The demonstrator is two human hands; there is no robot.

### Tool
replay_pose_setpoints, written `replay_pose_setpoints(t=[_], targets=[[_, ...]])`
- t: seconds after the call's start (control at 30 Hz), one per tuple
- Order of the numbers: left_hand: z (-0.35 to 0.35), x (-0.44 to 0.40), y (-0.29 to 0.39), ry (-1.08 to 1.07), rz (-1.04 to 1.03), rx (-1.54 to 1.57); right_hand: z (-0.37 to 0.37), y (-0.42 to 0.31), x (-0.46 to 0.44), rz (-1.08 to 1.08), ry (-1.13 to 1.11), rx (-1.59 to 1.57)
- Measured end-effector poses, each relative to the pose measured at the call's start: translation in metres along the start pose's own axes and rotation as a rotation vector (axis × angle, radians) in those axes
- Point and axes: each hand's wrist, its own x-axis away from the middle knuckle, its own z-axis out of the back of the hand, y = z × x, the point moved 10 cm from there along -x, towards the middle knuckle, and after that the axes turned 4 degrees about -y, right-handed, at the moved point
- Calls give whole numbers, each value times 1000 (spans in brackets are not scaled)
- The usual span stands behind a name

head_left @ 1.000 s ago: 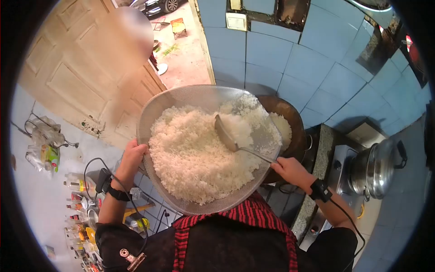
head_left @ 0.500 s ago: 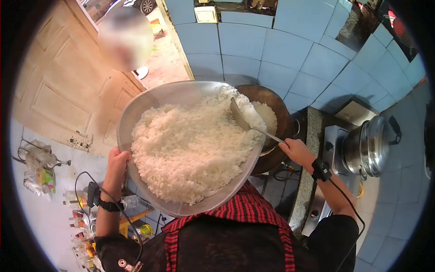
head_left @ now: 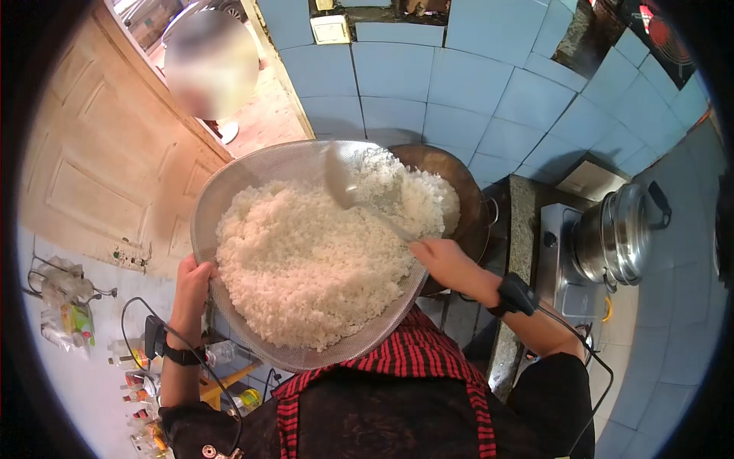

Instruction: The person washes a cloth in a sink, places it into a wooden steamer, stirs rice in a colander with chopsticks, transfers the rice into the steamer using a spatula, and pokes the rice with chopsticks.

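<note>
My left hand (head_left: pixel 196 277) grips the left rim of a large metal mesh basket (head_left: pixel 245 174). White rice (head_left: pixel 306 268) is heaped across the basket. In my right hand (head_left: pixel 443 264) is the handle of a metal ladle (head_left: pixel 342 187), whose bowl, blurred by motion, is over the upper middle of the basket. The basket's right side overlaps a brown wok (head_left: pixel 470 229), and rice shows at that edge. How much rice lies in the wok is partly hidden by the basket.
A steel pot (head_left: pixel 612 237) stands on a gas stove (head_left: pixel 562 264) at the right. Bottles (head_left: pixel 141 398) are at the lower left. A wooden door (head_left: pixel 99 153) is at the left, with a person, blurred, near the doorway. Blue tiles (head_left: pixel 466 73) cover the wall.
The ladle and my right hand have moved left, from the basket's right edge toward its upper middle. The basket, with my left hand on it, has shifted left in view.
</note>
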Motion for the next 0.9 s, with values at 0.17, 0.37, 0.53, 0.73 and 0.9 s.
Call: replay_pose_setpoints(t=[0.17,0.37,0.53,0.73,0.9], targets=[[2,-1,-4,5,38,-8,-24,-3,-25,-105,-143,82],[1,-4,-7,-10,-3,43,13,81,1,-49,41,247],[4,-6,-11,5,-30,66,59,90,41,-214,145,328],[4,-1,-7,27,-24,11,76,74,51,-222,111,236],[13,5,-28,58,46,54,30,42,54,-128,-242,74]])
